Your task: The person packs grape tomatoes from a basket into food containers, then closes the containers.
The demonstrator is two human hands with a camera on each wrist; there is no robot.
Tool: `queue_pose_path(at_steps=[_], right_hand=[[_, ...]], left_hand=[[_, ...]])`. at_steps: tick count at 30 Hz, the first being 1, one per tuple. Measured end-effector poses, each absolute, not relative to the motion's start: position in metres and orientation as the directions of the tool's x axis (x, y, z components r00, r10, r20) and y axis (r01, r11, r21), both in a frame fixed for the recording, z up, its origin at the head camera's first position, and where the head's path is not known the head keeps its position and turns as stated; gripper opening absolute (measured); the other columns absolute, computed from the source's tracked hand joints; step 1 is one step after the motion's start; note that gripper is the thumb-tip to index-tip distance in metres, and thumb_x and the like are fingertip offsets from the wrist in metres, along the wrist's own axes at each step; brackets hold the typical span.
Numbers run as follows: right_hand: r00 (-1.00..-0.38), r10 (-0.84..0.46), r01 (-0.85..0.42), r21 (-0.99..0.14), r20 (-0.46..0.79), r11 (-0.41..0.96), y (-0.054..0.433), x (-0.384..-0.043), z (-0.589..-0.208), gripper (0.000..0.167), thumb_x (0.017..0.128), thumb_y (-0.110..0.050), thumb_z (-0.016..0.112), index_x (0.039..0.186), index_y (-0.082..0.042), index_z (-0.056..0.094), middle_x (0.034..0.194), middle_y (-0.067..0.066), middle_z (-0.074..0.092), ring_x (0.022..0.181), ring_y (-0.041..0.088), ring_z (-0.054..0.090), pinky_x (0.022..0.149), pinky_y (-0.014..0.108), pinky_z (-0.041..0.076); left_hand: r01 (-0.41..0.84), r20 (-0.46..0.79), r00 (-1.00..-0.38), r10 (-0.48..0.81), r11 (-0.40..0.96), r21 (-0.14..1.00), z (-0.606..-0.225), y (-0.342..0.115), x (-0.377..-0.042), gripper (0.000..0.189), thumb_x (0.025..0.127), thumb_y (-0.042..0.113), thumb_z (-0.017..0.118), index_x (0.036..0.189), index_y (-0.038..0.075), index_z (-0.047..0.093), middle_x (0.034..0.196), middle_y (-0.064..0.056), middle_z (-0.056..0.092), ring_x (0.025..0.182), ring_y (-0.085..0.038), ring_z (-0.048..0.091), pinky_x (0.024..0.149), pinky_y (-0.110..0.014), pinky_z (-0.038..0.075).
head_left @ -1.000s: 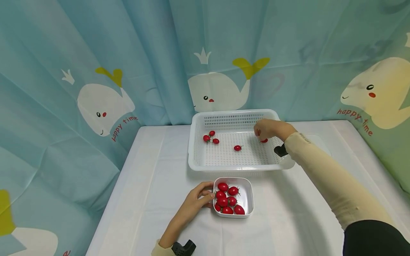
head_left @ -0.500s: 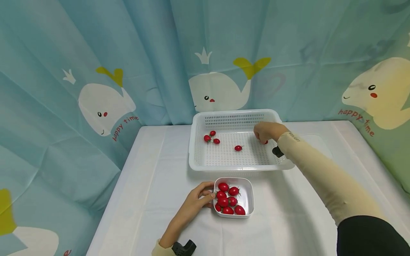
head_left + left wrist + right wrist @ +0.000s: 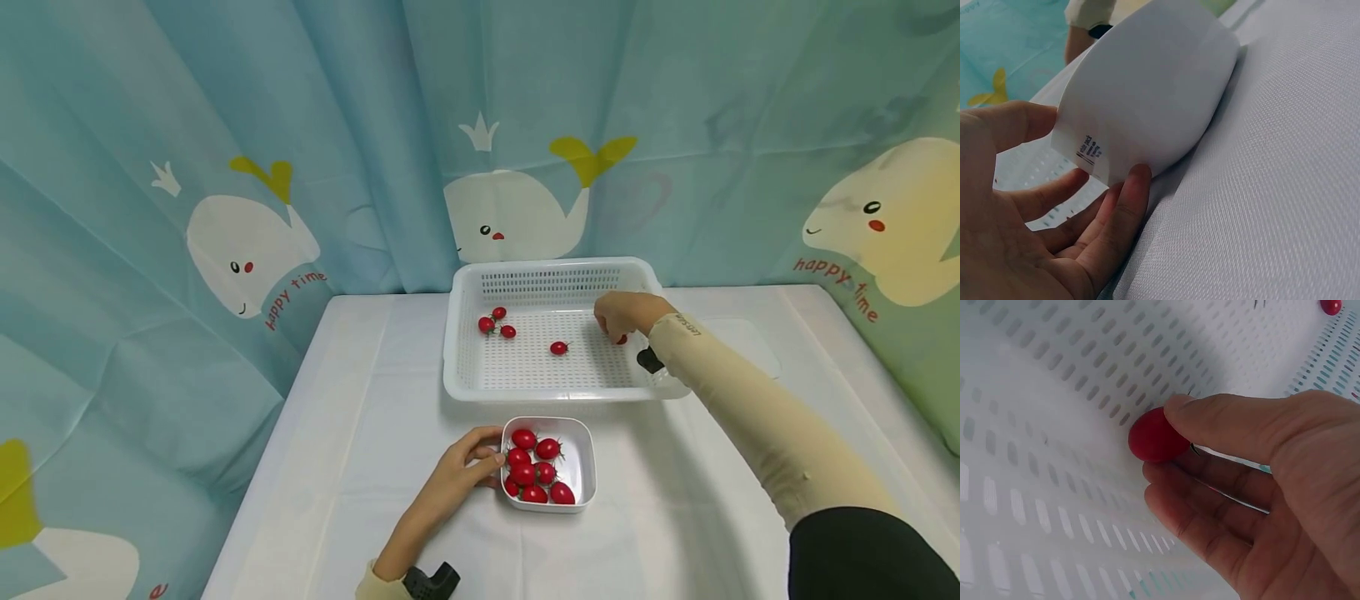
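Observation:
Inside the white perforated basket, my right hand pinches a cherry tomato between thumb and fingers, near the basket's right end. Other cherry tomatoes lie on the basket floor: one near the middle and a group of three at the left. In front of the basket stands a small white box with several cherry tomatoes in it, mostly toward its left side. My left hand rests at the box's left wall, fingertips and thumb touching it, as the left wrist view also has it.
A white cloth covers the table. Behind it hangs a blue curtain with whale prints, close to the basket's back rim. A flat translucent lid-like piece lies to the right of the basket, partly behind the right sleeve.
My right hand has shifted slightly down at the basket's right end, around the tomato there. The left hand and the box have stayed in place.

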State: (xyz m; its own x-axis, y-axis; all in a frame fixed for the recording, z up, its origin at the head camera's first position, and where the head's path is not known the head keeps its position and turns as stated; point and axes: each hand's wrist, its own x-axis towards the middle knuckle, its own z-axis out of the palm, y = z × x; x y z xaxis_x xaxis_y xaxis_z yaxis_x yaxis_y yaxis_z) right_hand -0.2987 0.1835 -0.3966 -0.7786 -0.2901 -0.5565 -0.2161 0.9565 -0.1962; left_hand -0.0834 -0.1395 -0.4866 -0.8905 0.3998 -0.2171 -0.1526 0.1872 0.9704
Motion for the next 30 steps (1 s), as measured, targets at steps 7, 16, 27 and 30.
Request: queue_pose_path(at_steps=[7, 16, 27, 30], right_hand=[[-0.76, -0.331, -0.24, -0.231, -0.559, 0.943, 0.186, -0.297, -0.392, 0.011, 0.093, -0.005, 0.071, 0.104, -0.005, 0.07, 0.1, 0.008, 0.07, 0.093, 0.028, 0.064, 0.086, 0.043, 0.059], [-0.73, -0.423, -0.241, -0.376, -0.538, 0.895, 0.194, -0.292, -0.386, 0.016, 0.097, -0.01, 0.068, 0.11, -0.001, 0.07, 0.102, 0.01, 0.072, 0.093, 0.025, 0.067, 0.083, 0.036, 0.062], [-0.78, -0.482, -0.175, -0.602, -0.398, 0.779, 0.196, -0.274, -0.38, 0.013, 0.101, -0.014, 0.067, 0.103, 0.0, 0.065, 0.101, 0.014, 0.075, 0.096, 0.031, 0.07, 0.081, 0.035, 0.063], [-0.804, -0.463, -0.117, -0.665, -0.372, 0.738, 0.195, -0.265, -0.379, 0.017, 0.1, -0.015, 0.068, 0.104, 0.001, 0.062, 0.102, 0.017, 0.075, 0.094, 0.032, 0.069, 0.082, 0.037, 0.064]], left_hand=[[-0.147, -0.209, -0.889, 0.408, 0.178, 0.973, -0.487, -0.139, -0.084, 0.05, 0.103, 0.022, 0.063, 0.148, 0.003, 0.052, 0.132, -0.023, 0.065, 0.11, -0.017, 0.063, 0.084, -0.026, 0.063], [-0.145, -0.205, -0.889, 0.41, 0.173, 0.974, -0.488, -0.14, -0.084, 0.051, 0.103, 0.022, 0.064, 0.148, 0.002, 0.052, 0.136, -0.023, 0.062, 0.109, -0.017, 0.063, 0.083, -0.025, 0.063], [-0.149, -0.207, -0.887, 0.413, 0.168, 0.974, -0.489, -0.141, -0.084, 0.05, 0.102, 0.022, 0.064, 0.148, 0.004, 0.052, 0.136, -0.023, 0.062, 0.109, -0.018, 0.064, 0.084, -0.026, 0.063], [-0.15, -0.207, -0.889, 0.41, 0.165, 0.975, -0.488, -0.14, -0.084, 0.05, 0.102, 0.021, 0.064, 0.147, 0.004, 0.053, 0.135, -0.023, 0.063, 0.108, -0.016, 0.064, 0.083, -0.025, 0.063]])
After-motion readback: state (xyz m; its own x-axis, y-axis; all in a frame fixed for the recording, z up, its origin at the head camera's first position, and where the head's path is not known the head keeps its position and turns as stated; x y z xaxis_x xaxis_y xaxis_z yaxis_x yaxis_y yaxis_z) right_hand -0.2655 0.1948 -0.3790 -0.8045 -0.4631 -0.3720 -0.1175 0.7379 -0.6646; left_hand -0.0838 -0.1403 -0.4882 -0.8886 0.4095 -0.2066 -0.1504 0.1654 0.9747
